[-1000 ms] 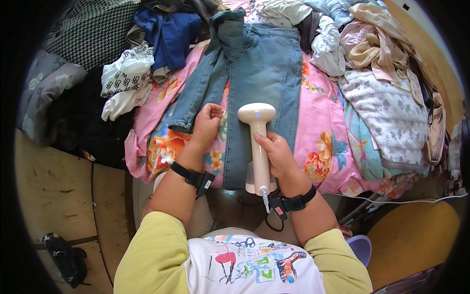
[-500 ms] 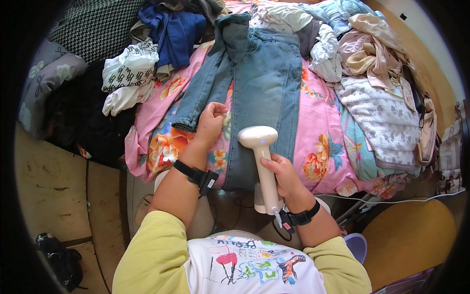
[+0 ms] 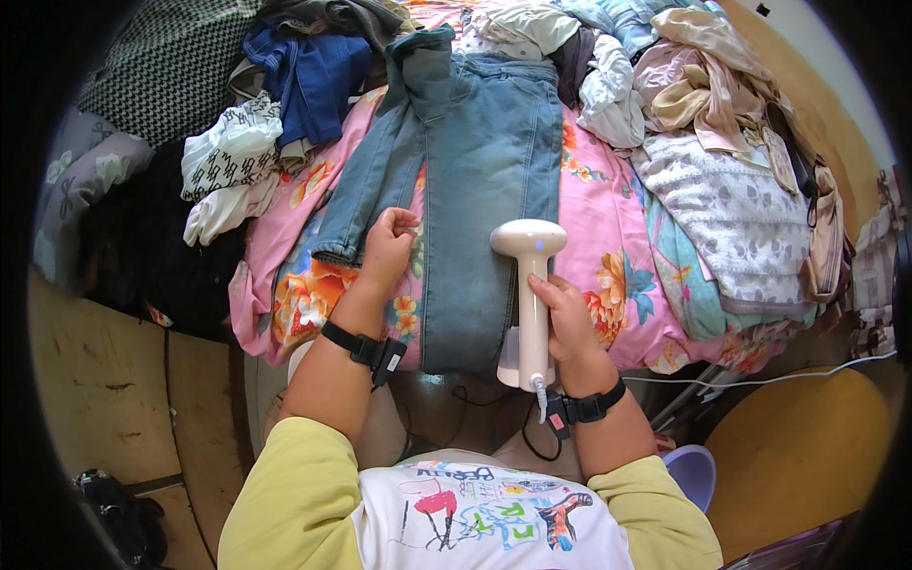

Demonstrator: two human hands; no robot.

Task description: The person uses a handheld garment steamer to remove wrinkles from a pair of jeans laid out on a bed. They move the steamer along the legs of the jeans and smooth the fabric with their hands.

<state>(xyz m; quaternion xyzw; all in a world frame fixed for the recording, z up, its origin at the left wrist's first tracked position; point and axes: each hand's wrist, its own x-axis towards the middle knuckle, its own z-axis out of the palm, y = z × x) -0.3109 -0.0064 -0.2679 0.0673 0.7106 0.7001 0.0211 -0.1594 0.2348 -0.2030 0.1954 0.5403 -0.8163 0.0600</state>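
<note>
My right hand (image 3: 568, 318) is wrapped round the handle of a white handheld garment steamer (image 3: 534, 285). Its wide oval head points up, over the right edge of the jeans' straight leg, and a cord leaves its lower end. Blue jeans (image 3: 489, 152) lie on a pink floral cloth, waist away from me. One leg comes straight toward me past the near edge; the other slants to the left, with its hem near my left wrist. Between the two legs rests my left hand (image 3: 389, 242), its fingers curled in with nothing visible in them.
Crumpled clothes ring the jeans: a blue garment (image 3: 318, 81), a patterned white one (image 3: 231, 147), beige pieces (image 3: 698, 81) and a folded grey-white fabric (image 3: 727, 223). A white cable (image 3: 760, 388) runs off right, above a yellow round surface (image 3: 798, 456) and a purple basin (image 3: 691, 475).
My right hand has moved the steamer to the right and slightly up, from over the jeans' leg to its right edge. My left hand stays curled between the legs. The view has shifted slightly.
</note>
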